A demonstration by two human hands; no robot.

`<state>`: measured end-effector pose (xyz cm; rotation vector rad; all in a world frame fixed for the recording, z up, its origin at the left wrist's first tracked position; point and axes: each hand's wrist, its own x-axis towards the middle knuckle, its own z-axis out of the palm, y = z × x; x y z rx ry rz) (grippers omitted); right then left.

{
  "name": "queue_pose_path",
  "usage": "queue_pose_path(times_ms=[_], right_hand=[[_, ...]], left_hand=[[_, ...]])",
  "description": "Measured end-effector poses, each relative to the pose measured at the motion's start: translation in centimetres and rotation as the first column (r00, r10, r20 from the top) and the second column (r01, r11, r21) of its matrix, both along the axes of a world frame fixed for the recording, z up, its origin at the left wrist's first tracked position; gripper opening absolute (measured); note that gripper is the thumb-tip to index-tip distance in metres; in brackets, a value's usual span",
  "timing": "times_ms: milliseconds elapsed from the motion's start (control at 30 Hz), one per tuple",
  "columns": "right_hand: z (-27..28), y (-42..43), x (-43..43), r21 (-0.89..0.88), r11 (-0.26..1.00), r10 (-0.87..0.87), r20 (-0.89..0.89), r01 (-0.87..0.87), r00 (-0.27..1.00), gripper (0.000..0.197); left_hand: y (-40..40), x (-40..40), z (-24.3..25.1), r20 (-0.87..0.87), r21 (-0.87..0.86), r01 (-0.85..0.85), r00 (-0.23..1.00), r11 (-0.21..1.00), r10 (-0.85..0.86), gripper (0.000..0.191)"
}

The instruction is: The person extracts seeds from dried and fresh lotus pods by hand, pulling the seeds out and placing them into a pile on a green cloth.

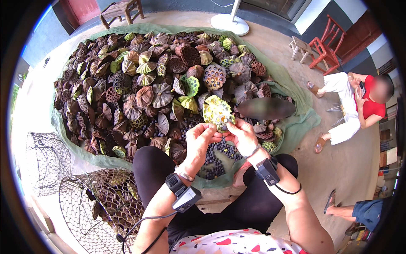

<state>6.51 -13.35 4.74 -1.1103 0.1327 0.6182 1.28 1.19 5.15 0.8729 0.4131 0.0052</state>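
Note:
Between my two hands is a torn-open lotus seed pod [217, 111], its pale yellow-green spongy inside facing up. My left hand [203, 136] pinches its lower left edge with thumb and fingers. On the lower right edge my right hand [241, 132] has its grip, the thumb beside a dark seed. Under the hands, dark loose lotus seeds [215, 158] lie on green mesh netting [228, 179]. A broad heap of brown, purplish and green lotus seed pods [161, 95] spreads beyond them.
Wire mesh baskets stand at the left, one holding pods [104, 203], one farther back [47, 163]. A seated person [364, 98] holds a phone at the right; another person's legs [352, 211] show lower right. A white stand base [230, 23], wooden stool [120, 11] and red chair [323, 50] are behind.

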Motion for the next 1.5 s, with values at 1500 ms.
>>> queue_pose_path(times_ms=[1500], right_hand=[[-0.5,-0.7,0.1,-0.193,0.973,0.161,0.188,-0.124,0.969,0.011]], left_hand=[[-0.9,-0.8,1.0,0.088,0.264,0.121,0.985,0.957,-0.149,0.010]])
